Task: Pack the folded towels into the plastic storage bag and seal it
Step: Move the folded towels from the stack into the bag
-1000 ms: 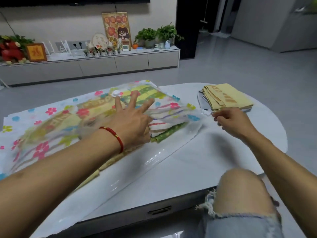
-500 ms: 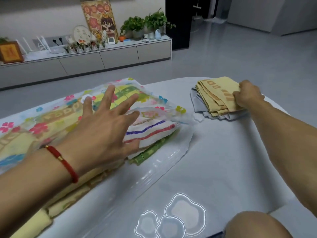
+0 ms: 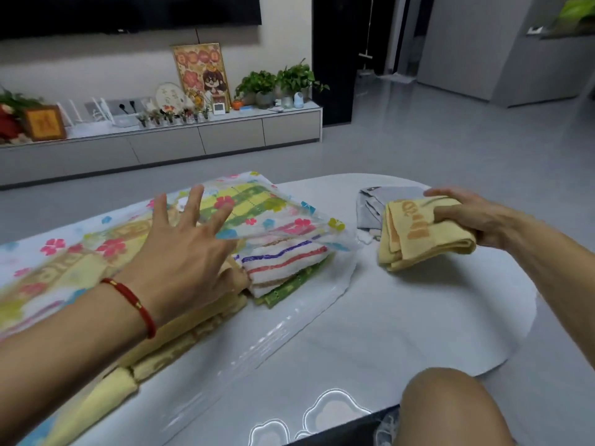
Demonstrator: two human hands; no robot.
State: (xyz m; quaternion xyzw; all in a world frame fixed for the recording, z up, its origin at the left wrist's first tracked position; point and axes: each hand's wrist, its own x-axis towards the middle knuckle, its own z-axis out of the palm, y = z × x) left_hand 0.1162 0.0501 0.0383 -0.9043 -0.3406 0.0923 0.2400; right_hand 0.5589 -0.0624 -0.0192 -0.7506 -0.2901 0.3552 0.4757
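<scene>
a: why was the left hand [image 3: 190, 249] spread flat over the bag [image 3: 289, 312]?

b: fingers wide, gripping nothing; it seemed to prop the flowered top sheet up off the striped towel [image 3: 283, 262], keeping the mouth open toward the right.

a: and the right hand [image 3: 473, 217]?

b: closed around a folded yellow towel [image 3: 421, 236], held just above the table [image 3: 402, 317] near the opening, probably next to go in. a grey towel [image 3: 373, 204] lay behind it, unpacked.

Both forearms bare, no sleeves visible. Red cord bracelet [image 3: 130, 302] with small gold bead circles left wrist. Frayed pale denim hem [image 3: 384, 428] shows beside bare knee [image 3: 450, 410].
</scene>
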